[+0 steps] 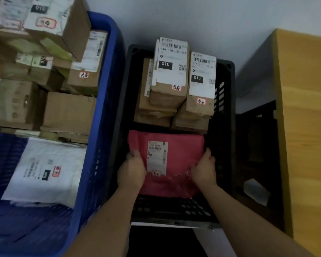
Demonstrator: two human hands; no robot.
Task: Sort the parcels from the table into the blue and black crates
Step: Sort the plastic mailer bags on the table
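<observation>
The blue crate (107, 89) on the left holds cardboard boxes (69, 112) and a white mailer (44, 171). Inside the black crate (228, 127), left hand (132, 171) and right hand (204, 171) each grip the red parcel (180, 154), below stacked labelled boxes (170, 78). The wooden table (308, 127) stands right.

in the black crate (227, 75), the taller cardboard box (170, 71) bears a white shipping label reading "010 010 l30 551" under a barcode, with "010" in white on a black block and a qr code beside it. the box to its right (201, 86) carries the same kind of label: "010 010 l30 551", a black "010" block, a qr code. both have small red-edged stickers with handwriting too blurred to read. the red parcel (176, 160) has a white label starting "107", the rest unclear. in the blue crate (107, 108), boxes (39, 13) show "010" upside down; a white mailer (44, 171) shows a black block, perhaps "000".
</observation>
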